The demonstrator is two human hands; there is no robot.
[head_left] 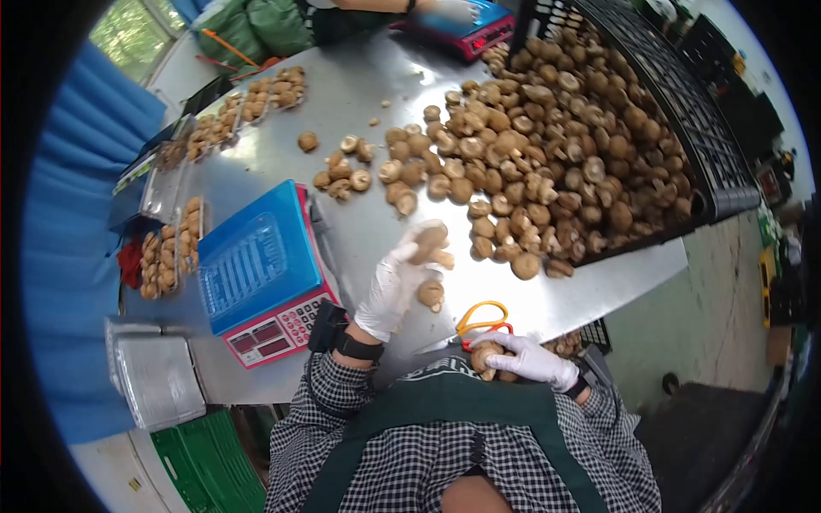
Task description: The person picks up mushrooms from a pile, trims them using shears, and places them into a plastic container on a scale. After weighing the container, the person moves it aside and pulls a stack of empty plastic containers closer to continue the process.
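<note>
My left hand (pixel 386 291), in a white glove, is closed around a brown shiitake mushroom (pixel 428 244) above the metal table. A loose mushroom (pixel 430 295) lies just below that hand. Close to my body at the table's front edge, my right hand (pixel 539 362), also gloved, grips mushrooms (pixel 486 359). Scissors (pixel 484 315) with yellow and red-orange handles are right beside it; their blades are mostly hidden. To the left of my left hand, a blue-topped scale (pixel 299 224) carries a clear plastic tray (pixel 248 256).
A big mushroom heap (pixel 547 145) spills from a tipped black crate (pixel 676 94) on the right. Filled trays (pixel 214 128) line the left side. Stacked clear trays (pixel 158 376) stand at the lower left. Across the table, another person's gloved hand (pixel 453 10) rests over a second scale (pixel 479 38).
</note>
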